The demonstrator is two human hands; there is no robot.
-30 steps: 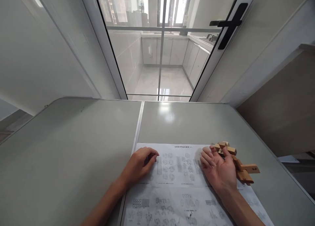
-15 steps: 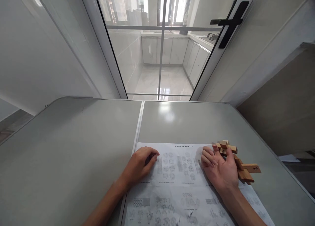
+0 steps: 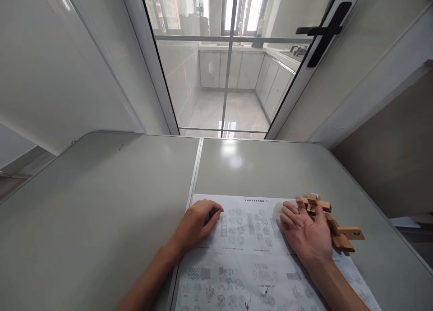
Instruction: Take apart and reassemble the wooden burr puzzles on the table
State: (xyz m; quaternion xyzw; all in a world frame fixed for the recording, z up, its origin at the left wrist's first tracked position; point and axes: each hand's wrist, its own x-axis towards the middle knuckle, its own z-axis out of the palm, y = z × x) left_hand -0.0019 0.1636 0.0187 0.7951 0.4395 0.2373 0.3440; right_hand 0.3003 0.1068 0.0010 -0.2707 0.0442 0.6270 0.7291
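On the left edge of a printed sheet (image 3: 243,257) my left hand (image 3: 203,220) rests, fingers loosely bent and the thumb a little apart from them. Nothing shows in its grasp. My right hand (image 3: 309,234) lies palm up at the sheet's right side, its thumb and forefinger apart and the other fingers curled. Right behind its fingertips are small interlocking wooden puzzle pieces (image 3: 323,206). Beside its thumb lie more wooden puzzle pieces (image 3: 342,243), one marked with a 2. Whether the fingers touch the wood I cannot tell. The sheet bears rows of small printed diagrams.
The grey-green table (image 3: 135,189) has a metal seam (image 3: 195,166) running away from me. Beyond its far edge stands a glass door (image 3: 209,76) with a black handle (image 3: 326,31). White kitchen cabinets (image 3: 233,69) show through the glass.
The whole view has shifted slightly to the right in the picture. Both hands and the wooden pieces keep their places on the table.
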